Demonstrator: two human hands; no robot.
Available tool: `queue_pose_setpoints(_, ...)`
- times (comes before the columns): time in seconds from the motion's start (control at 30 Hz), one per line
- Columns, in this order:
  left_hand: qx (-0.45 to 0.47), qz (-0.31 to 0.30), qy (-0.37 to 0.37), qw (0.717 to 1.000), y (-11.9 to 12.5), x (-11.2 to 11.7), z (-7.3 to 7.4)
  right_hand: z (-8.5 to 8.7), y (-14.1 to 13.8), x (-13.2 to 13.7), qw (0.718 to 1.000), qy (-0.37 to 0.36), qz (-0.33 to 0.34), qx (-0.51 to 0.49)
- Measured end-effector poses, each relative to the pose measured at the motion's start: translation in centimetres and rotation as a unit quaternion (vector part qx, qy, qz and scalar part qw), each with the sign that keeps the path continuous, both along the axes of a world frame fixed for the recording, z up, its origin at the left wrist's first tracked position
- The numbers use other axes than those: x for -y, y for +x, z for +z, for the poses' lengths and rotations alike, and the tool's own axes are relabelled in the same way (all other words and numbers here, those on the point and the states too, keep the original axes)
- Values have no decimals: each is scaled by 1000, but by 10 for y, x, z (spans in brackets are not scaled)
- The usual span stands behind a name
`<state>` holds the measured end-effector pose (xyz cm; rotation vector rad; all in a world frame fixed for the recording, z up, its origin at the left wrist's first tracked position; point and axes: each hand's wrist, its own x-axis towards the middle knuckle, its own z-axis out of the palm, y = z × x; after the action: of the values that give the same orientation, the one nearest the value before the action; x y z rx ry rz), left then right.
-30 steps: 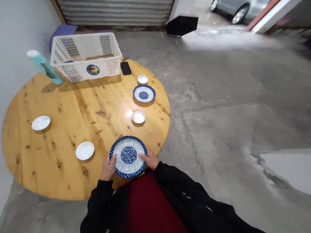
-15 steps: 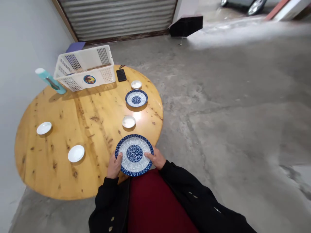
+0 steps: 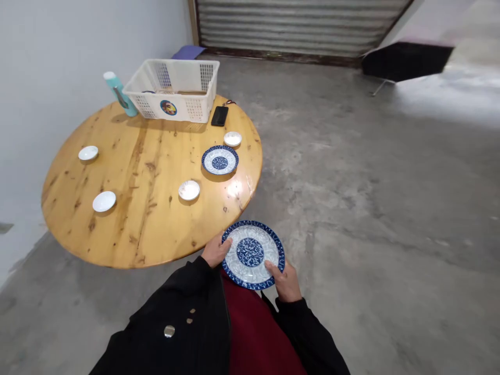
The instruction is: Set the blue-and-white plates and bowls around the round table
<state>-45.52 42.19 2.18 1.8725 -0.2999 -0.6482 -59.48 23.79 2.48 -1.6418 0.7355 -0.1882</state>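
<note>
A blue-and-white patterned plate (image 3: 250,276) is held level in front of my body, just off the near right edge of the table (image 3: 167,245). My left hand (image 3: 216,251) grips its left rim, thumb on top and fingers hidden beneath. On the right rim, my right hand (image 3: 287,281) holds it the same way. A second plate (image 3: 220,163) of the same pattern lies on the table. Close to it are a small white dish (image 3: 189,190) and another small dish (image 3: 233,138). Two more white dishes, one nearer (image 3: 104,201) and one farther (image 3: 88,152), sit at the left.
At the table's back stand a white plastic basket (image 3: 183,112) with sticks inside and a turquoise bottle (image 3: 121,96). A black phone (image 3: 219,116) lies beside the basket. An open black umbrella (image 3: 406,61) rests on the concrete floor (image 3: 371,198) near a roller shutter (image 3: 297,26).
My view has turned left and my body stands farther from the table. The plate, still in both hands, has gone from above the table's edge to beyond it.
</note>
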Motion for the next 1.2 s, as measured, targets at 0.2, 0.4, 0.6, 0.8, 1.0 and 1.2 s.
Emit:
queue_pose_setpoints(0.2,8,34,34,999,24,39,2,-6,33,50,1000,15,20,-12)
queue_pose_setpoints(0.4,29,32,76,996,76,86,1,-7,96,115,997,11,65,-25)
queue_pose_setpoints(0.6,27,110,83,990,132,114,8,-2,194,162,988,-7,150,-35)
queue_pose_setpoints(0.8,34,217,81,972,180,119,12,3,285,172,976,-28,211,-33)
queue_pose_setpoints(1.0,50,301,93,948,220,113,12,2,362,166,952,-105,286,6)
queue_pose_setpoints(1.2,41,365,131,921,248,109,9,-16,435,165,886,-255,387,18)
